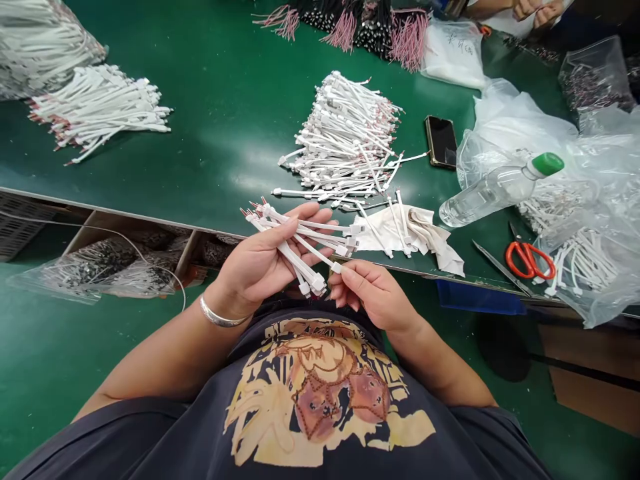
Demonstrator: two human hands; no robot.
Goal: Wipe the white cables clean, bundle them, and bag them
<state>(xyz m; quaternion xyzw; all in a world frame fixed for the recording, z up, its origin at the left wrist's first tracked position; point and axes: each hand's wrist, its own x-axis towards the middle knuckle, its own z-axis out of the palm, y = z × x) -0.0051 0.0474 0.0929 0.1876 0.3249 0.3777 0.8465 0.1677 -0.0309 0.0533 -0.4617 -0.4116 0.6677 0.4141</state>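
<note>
Across the palm of my left hand [270, 257] lies a bunch of short white cables [295, 257], held down by the thumb. Their white connectors point right, and reddish wire ends stick out at the upper left. My right hand [373, 290] pinches the white connector [336, 267] of one cable from this bunch between thumb and fingers. Beyond my hands, a large pile of similar white cables [345, 133] rests on the green table. A few loose cables lie over a crumpled cream cloth [430, 233] at the table's near edge.
A clear bottle with a green cap [490, 193] lies tilted at right, near red-handled scissors [530, 260], tweezers [503, 268] and plastic bags of cables [595, 227]. A phone [441, 141] lies beside the pile. More white cables [105, 107] are at left. Another person's hands [540, 12] show at the top right.
</note>
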